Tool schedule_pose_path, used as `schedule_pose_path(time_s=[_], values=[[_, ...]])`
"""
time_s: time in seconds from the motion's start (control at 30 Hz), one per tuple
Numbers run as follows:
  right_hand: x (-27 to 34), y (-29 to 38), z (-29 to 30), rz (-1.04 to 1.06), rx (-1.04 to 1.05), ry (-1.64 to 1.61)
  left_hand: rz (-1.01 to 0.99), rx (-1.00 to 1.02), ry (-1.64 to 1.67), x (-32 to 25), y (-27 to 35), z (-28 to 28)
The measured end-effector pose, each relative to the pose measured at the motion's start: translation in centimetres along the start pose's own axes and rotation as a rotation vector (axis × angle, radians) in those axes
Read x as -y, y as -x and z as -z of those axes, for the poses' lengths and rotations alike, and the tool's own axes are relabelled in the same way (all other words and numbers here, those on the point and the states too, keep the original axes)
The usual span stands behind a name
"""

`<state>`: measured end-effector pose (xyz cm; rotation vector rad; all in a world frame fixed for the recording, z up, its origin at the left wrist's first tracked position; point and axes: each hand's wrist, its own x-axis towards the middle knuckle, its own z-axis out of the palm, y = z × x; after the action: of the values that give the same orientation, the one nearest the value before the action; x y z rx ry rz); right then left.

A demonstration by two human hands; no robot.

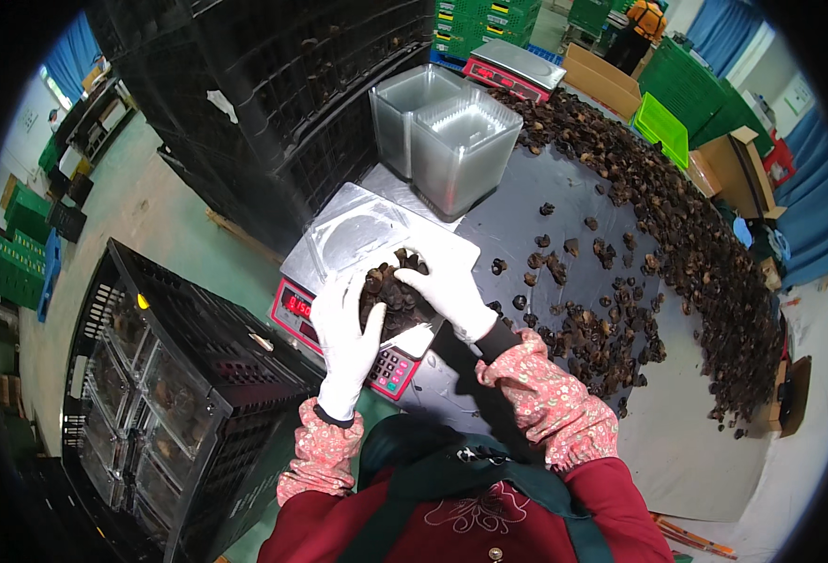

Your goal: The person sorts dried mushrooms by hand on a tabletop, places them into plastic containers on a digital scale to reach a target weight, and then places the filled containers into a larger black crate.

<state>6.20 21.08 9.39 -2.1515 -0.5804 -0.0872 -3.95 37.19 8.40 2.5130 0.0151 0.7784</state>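
Note:
White gloves cover both hands, and floral sleeve covers wrap the forearms. My left hand (347, 331) rests against the left side of a heap of dark brown dried mushrooms or fungus (393, 299), thumb and fingers apart. From the right, my right hand (449, 285) curves over the same heap. The heap sits over a digital scale with a steel plate (350, 222) and a red front with a lit display and keypad. Whether a clear container lies under the heap is hard to tell through the glare.
Stacked clear plastic containers (463, 141) stand behind the scale. Loose dark pieces (597, 324) and a long pile (709, 281) cover the table's right side. A second scale (512, 70) stands at the back. Black crates (245, 105) rise left; another crate (224, 401) holds filled clear boxes.

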Motion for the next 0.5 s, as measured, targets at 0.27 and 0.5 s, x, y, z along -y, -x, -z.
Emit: schedule_pose_path(time_s=[0.27, 0.5], values=[[-2.3, 0.7, 0.2, 0.204, 0.033, 0.193, -0.050, 0.269, 0.060, -0.2, -0.8, -0.5], [-2.4, 1.1, 1.7, 0.260, -0.165, 0.111, -0.101, 0.252, 0.037, 0.2, -1.0, -0.6]])
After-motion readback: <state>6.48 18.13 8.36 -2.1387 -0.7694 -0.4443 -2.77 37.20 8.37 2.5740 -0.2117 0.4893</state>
